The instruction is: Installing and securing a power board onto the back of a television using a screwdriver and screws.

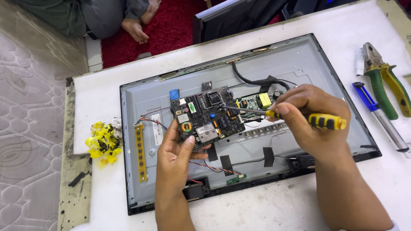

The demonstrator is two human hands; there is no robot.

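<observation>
A grey flat-screen panel back (295, 60) lies open on the white table (334, 30). My left hand (173, 154) grips the lower left edge of a black circuit board (207, 115) and lifts it off the panel. My right hand (310, 113) holds a yellow-and-black screwdriver (327, 121) almost level, with its tip resting on the board's upper right part. A smaller green board (254, 102) with a yellow component sits just behind the screwdriver shaft. Coloured wires (214, 167) run from under the black board to a small connector near the panel's front edge.
Green-handled pliers (383, 81) and a blue-and-silver tool (379, 113) lie at the table's right edge. A heap of yellow scraps (102, 143) sits on the left. A long yellow strip board (140, 152) lies inside the panel. Another person's feet (139, 23) rest on the red rug beyond.
</observation>
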